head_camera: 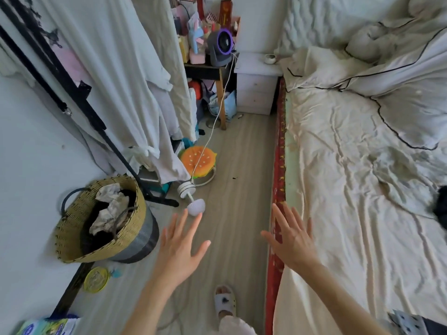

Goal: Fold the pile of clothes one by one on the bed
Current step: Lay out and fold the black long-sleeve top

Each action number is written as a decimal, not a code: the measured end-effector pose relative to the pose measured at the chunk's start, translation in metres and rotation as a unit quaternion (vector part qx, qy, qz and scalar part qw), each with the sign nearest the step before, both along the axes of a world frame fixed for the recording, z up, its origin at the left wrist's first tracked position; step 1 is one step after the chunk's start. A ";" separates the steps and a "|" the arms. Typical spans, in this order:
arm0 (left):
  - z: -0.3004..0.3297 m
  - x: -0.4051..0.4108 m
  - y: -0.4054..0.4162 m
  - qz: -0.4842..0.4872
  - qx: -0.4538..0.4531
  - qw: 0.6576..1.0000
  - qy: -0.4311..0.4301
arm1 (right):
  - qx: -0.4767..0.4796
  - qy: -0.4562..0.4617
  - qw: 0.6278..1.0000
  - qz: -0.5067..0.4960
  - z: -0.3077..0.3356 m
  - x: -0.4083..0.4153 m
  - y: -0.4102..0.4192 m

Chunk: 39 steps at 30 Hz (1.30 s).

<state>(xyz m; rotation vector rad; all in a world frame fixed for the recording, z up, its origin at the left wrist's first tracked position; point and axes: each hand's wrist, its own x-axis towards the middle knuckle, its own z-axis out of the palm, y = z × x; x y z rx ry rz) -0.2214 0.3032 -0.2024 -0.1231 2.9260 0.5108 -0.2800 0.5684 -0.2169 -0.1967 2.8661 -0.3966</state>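
A woven basket point(130, 240) stands on the floor at the left, filled with crumpled black and patterned clothes point(110, 213). The bed point(350, 213), covered in a wrinkled cream sheet, fills the right side. Part of a dark garment point(440, 209) shows at the bed's right edge, and a patterned one point(406, 322) at the bottom right. My left hand point(180, 247) is spread open over the floor, right of the basket, holding nothing. My right hand point(290, 238) is spread open over the bed's near edge, also holding nothing.
A rumpled duvet point(387, 76) lies at the head of the bed. A white nightstand point(256, 88), a cluttered table with a fan point(221, 48), a burger-shaped cushion point(198, 160), a small white lamp point(193, 204) with its cord, and hanging white cloth point(116, 81) crowd the floor strip.
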 end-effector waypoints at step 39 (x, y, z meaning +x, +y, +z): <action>-0.032 -0.602 0.286 -0.611 0.008 0.781 -0.129 | 0.032 -0.049 0.826 -0.560 -0.011 -0.317 0.156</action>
